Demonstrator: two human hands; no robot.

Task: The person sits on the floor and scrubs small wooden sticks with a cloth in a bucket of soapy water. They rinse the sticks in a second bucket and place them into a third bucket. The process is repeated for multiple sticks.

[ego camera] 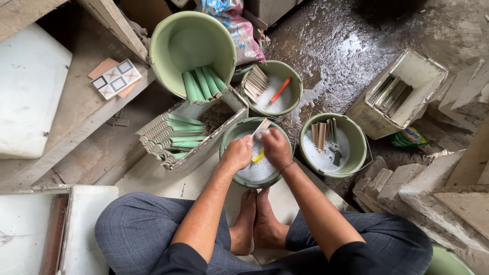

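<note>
Green bucket (230, 133), hands (257, 150) gripping tile strip (260, 128)

Wearing grey trousers (137, 229) in a fine check pattern, baggy over both legs. Wearing a black top with short sleeves (181, 259) ending above the elbows, forearms bare. Wearing a thin dark band (287, 166) at the wrist of the right hand (276, 147). Going barefoot, feet (257, 221) uncovered. Wearing nothing on the left hand (237, 153).

Soft, even daylight fills a sharp picture with only faint shadows, glare shines off the wet floor (336, 46) toward one o'clock, and straight edges bow near the corners.
</note>
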